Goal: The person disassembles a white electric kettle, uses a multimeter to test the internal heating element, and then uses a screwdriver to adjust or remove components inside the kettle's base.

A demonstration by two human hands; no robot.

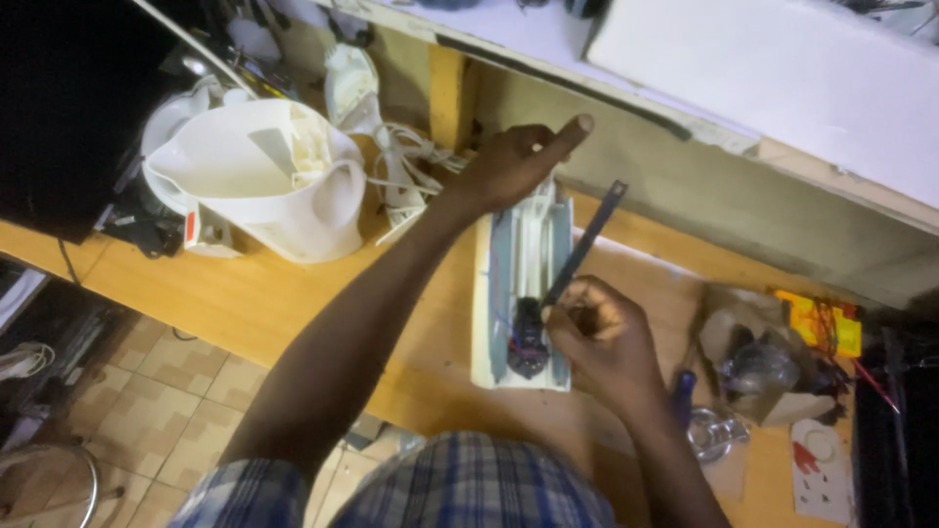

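right hand (pixel 599 328) grips thin dark strip (pixel 585 244) over ribbed white casing (pixel 486 313).

Two bare arms reaching forward over the work

The left hand (pixel 514 166) stretches far out, palm down, index finger pointing ahead, arm nearly straight. The right hand (pixel 602 332) sits closer in, wrist bent, fingers curled tight in a pinching grip.
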